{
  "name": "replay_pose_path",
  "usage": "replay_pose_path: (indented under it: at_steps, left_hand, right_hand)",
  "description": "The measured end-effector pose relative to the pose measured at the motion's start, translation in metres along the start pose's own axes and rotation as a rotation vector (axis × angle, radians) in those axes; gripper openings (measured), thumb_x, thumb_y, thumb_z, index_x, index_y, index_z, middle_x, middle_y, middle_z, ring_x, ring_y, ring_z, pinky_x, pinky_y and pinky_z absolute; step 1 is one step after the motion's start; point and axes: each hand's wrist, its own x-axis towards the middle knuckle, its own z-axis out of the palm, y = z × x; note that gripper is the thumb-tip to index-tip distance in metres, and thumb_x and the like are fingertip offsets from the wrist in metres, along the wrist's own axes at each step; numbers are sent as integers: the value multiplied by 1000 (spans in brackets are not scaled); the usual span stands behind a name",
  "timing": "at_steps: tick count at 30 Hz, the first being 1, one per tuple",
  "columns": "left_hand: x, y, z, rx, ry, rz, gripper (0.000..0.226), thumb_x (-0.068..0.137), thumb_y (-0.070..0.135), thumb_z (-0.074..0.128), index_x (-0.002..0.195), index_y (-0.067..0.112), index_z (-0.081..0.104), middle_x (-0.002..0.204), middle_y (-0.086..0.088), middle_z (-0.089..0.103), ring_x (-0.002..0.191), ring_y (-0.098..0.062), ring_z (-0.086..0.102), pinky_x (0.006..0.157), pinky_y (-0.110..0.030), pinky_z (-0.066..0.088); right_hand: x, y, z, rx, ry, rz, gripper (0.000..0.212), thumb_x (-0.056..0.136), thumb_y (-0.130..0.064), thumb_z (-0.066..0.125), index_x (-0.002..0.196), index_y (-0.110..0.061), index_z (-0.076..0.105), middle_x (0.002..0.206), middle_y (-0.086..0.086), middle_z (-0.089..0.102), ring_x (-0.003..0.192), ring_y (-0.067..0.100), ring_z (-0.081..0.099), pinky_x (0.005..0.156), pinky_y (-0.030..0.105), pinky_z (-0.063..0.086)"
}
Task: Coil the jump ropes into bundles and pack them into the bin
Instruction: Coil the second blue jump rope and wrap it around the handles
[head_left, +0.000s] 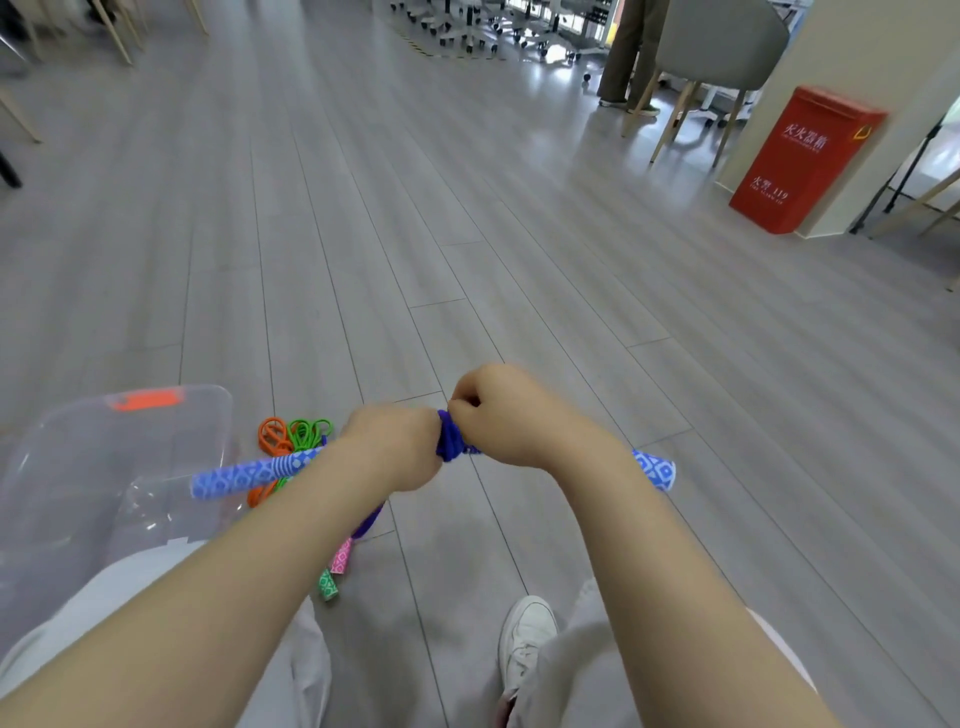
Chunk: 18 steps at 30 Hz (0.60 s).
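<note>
Jump rope of purple cord (451, 436), bunched into a bundle, sits gripped between left hand (395, 447) and right hand (498, 415), both fists curled round it, its patterned blue handles (249, 475) pointing left-right, the clear plastic bin (104, 467) lying leftward, nearer the left hand

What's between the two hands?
In the head view, only the blue rope's wound coil sits between the left hand and right hand; both grip it.
</note>
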Motion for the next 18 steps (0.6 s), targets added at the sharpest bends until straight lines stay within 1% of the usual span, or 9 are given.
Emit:
replay_pose_path:
  at_steps: [2,3,5,8,10,12,14,18]
  left_hand:
    - [7,-11,-3,-190,-28,-55,16,88,22,44,73,18,47,68,1,51,62,-19,47,56,-28,35]
    - [10,-15,-5,-269,-27,-80,20,87,22,44,68,17,44,65,-1,49,60,-19,44,55,-28,34]
    - [11,-21,-9,-377,36,-131,25,88,21,43,64,16,40,60,-3,46,57,-20,40,53,-27,32]
    - [9,-21,-15,-402,160,-173,26,89,18,41,64,16,40,58,-3,47,53,-19,39,49,-27,31]
    - [8,-20,-16,-437,198,-175,25,89,17,41,64,15,42,59,-4,49,52,-19,40,48,-27,31]
    - [7,-20,-16,-494,175,-155,25,90,19,43,66,14,43,58,-4,48,52,-18,40,48,-26,31]
    - [6,-21,-17,-590,124,-124,24,90,22,47,68,13,46,58,-4,50,51,-18,43,48,-25,34]
    - [-1,-27,-23,-858,75,-103,14,86,25,56,82,12,57,63,-5,59,53,-18,53,53,-27,43]
  right_hand:
    - [-2,-1,0,34,15,-15,23,92,-13,45,82,-6,64,87,13,67,64,22,50,56,28,41]
    - [-2,-2,0,36,15,-25,23,92,-13,44,83,-3,63,90,15,69,64,21,49,57,29,40]
    - [-2,-5,1,48,12,-34,24,93,-12,44,87,3,62,94,20,70,65,21,48,59,31,41]
    - [-2,-10,-2,77,43,-56,24,94,-14,46,89,3,63,92,18,70,68,22,52,67,37,50]
    - [-3,-10,-4,103,55,-75,22,93,-14,48,85,-2,65,86,12,71,69,19,56,71,37,53]
    - [-4,-6,-4,166,32,-72,19,92,-14,50,82,-10,65,78,1,71,65,13,56,65,30,51]
    - [-4,-1,-2,232,-8,-57,16,92,-16,52,84,-16,65,72,-6,68,62,10,56,60,24,49]
    - [-1,6,-1,358,-56,-26,10,93,-20,56,93,-15,64,74,-4,66,59,10,55,55,23,49]
